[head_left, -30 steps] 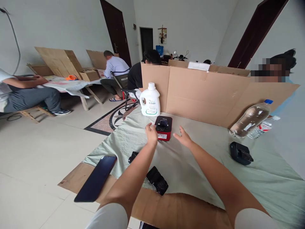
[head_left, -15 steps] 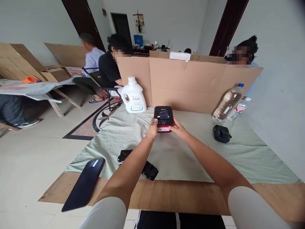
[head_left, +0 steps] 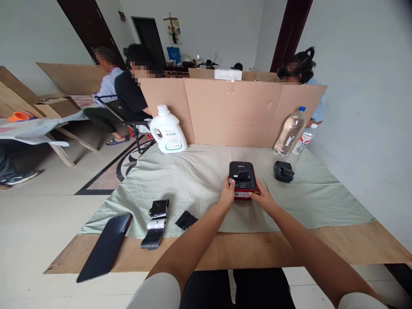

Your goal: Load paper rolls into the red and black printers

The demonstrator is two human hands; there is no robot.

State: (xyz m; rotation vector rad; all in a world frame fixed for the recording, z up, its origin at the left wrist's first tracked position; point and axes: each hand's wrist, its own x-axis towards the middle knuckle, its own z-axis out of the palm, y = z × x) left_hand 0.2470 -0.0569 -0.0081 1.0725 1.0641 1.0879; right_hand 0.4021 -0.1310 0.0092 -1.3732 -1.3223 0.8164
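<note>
Nearer the table's front edge than before, red-and-black device [head_left: 242,179] clasped between left hand [head_left: 228,193] and right hand [head_left: 264,198].

Both bare arms stretch forward from the near edge, converging toward the middle. The left hand [head_left: 228,194] curls its fingers inward, thumb on top. The right hand [head_left: 264,198] mirrors it just to the right, palm turned left.
</note>
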